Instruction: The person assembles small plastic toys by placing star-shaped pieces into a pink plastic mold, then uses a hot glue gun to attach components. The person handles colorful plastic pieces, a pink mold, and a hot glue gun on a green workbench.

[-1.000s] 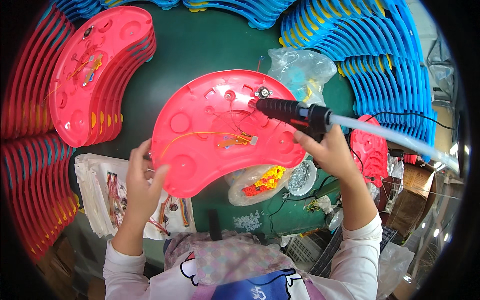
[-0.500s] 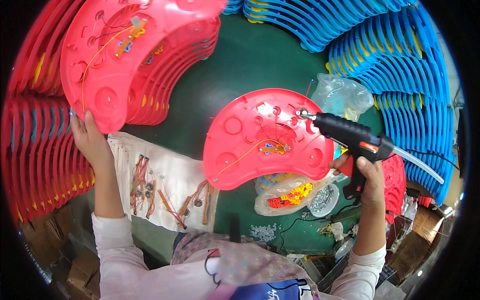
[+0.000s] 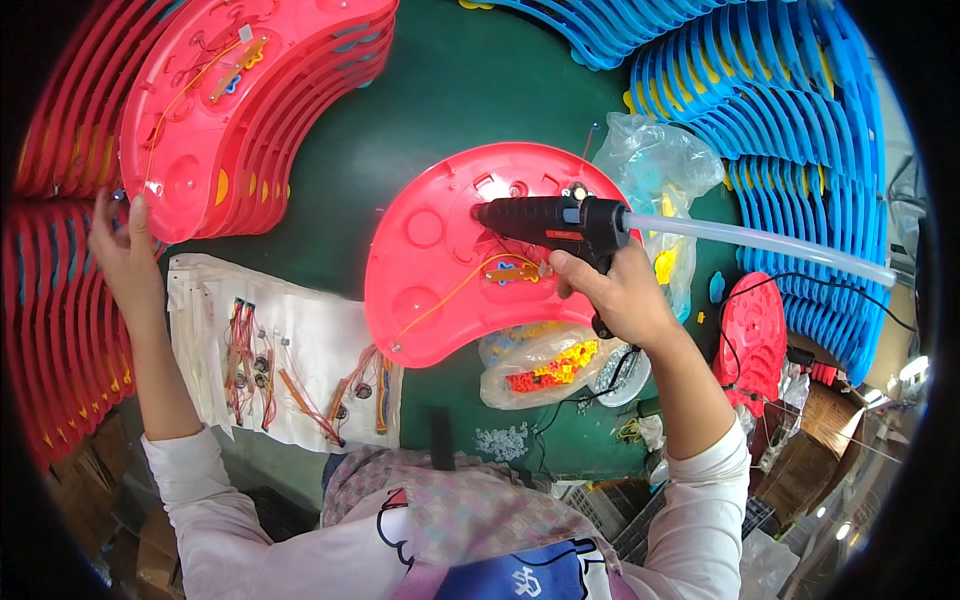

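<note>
Head view: right hand point(image 3: 628, 297) grips a glue gun point(image 3: 535, 222)

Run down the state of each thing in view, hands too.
left hand: open, fingers spread
right hand: closed around glue gun
glue gun: held over single red shell
single red shell: lying flat, wired side up
red shells at left: stacked
blue shells: stacked
white dish: uncovered

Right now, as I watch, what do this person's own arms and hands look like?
They are human hands: the left hand and right hand are both bare, without gloves. The lower forearms are uncovered too. Above them, the left sleeve and right sleeve are whitish, loose and wrinkled, ending partway along the forearms.
</note>
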{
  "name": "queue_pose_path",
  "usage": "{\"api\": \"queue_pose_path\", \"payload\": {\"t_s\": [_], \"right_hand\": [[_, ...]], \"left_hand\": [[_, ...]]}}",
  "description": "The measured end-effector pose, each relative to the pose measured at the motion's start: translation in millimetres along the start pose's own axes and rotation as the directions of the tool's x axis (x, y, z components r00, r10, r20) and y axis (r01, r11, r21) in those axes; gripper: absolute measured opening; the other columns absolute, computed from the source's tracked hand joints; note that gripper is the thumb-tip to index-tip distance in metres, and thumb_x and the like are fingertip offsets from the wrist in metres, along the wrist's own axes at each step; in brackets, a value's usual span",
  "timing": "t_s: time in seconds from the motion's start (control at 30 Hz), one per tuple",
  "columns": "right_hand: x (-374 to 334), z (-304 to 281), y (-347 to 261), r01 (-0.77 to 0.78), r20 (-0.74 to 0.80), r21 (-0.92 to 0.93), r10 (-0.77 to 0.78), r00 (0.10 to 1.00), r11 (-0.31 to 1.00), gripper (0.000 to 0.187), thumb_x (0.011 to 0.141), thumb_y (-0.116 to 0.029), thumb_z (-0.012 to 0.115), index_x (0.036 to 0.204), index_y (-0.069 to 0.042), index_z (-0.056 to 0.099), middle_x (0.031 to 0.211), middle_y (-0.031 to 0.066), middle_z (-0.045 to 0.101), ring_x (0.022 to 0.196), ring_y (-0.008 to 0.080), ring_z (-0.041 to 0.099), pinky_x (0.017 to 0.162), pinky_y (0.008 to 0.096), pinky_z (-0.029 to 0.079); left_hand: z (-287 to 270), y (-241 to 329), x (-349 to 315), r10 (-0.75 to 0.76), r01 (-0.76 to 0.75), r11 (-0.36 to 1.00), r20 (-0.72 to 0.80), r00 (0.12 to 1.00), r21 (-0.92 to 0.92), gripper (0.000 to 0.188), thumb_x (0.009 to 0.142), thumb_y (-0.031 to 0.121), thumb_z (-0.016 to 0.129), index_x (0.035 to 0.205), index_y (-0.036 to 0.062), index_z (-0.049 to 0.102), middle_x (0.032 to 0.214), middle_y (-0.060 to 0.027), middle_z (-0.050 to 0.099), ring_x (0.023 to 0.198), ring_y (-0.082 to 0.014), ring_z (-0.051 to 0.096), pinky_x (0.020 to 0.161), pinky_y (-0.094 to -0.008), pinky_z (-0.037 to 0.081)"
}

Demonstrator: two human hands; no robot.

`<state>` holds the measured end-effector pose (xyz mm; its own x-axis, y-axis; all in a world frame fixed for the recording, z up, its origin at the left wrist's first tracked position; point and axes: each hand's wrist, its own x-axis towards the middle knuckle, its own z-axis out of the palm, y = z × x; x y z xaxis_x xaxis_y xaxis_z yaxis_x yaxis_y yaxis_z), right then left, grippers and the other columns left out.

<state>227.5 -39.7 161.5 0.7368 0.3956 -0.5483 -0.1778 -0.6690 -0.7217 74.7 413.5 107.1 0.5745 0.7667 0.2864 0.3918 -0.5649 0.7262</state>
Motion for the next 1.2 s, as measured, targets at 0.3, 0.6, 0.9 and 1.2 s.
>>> {"api": "queue_pose_path", "payload": {"t_s": [0.3, 0.6, 0.9, 1.2], "right_hand": [[4, -20, 27, 0.059, -0.204, -0.079, -0.074, 0.976, 0.995, 0.036, 0.091, -0.028, 0.071, 0.108, 0.003, 0.066, 0.072, 0.0055, 0.064, 0.065, 0.0123, 0.059, 0.060, 0.0304, 0.047], [-32, -40, 57, 0.151, -0.310, -0.058, -0.162, 0.937, 0.987, 0.041, 0.090, -0.026, 0.072, 0.116, 0.005, 0.065, 0.083, 0.0082, 0.066, 0.075, 0.0168, 0.061, 0.072, 0.0321, 0.051], [-53, -57, 50, 0.176, -0.200, 0.294, -0.120, 0.972, 0.939, 0.043, 0.090, -0.029, 0.071, 0.117, 0.003, 0.061, 0.084, 0.0093, 0.070, 0.077, 0.0187, 0.069, 0.078, 0.0360, 0.056], [-35, -26, 40, 0.100, -0.050, 0.524, -0.087, 0.995, 0.846, 0.045, 0.092, -0.028, 0.066, 0.119, 0.007, 0.058, 0.091, 0.0164, 0.071, 0.090, 0.0262, 0.071, 0.087, 0.0413, 0.056]], "left_hand": [[54, 60, -148, 0.207, -0.037, 0.945, 0.507, 0.837, -0.325, 0.048, 0.088, 0.001, 0.065, 0.134, 0.0002, 0.054, 0.116, -0.0134, 0.055, 0.086, -0.0163, 0.058, 0.076, -0.0280, 0.049], [90, 61, -192, -0.034, 0.260, 0.931, 0.647, 0.762, -0.257, 0.040, 0.096, 0.011, 0.061, 0.134, -0.0021, 0.053, 0.113, -0.0125, 0.065, 0.093, -0.0173, 0.064, 0.079, -0.0303, 0.052], [50, 68, -168, 0.172, -0.073, 0.949, 0.309, 0.935, -0.307, 0.039, 0.104, 0.011, 0.051, 0.139, -0.0073, 0.051, 0.136, -0.0184, 0.059, 0.122, -0.0246, 0.058, 0.104, -0.0361, 0.045], [-13, 40, -6, -0.022, -0.046, 0.865, -0.131, 0.991, -0.500, 0.043, 0.105, 0.019, 0.053, 0.138, -0.0084, 0.048, 0.129, -0.0142, 0.061, 0.111, -0.0173, 0.062, 0.093, -0.0298, 0.051]]}}
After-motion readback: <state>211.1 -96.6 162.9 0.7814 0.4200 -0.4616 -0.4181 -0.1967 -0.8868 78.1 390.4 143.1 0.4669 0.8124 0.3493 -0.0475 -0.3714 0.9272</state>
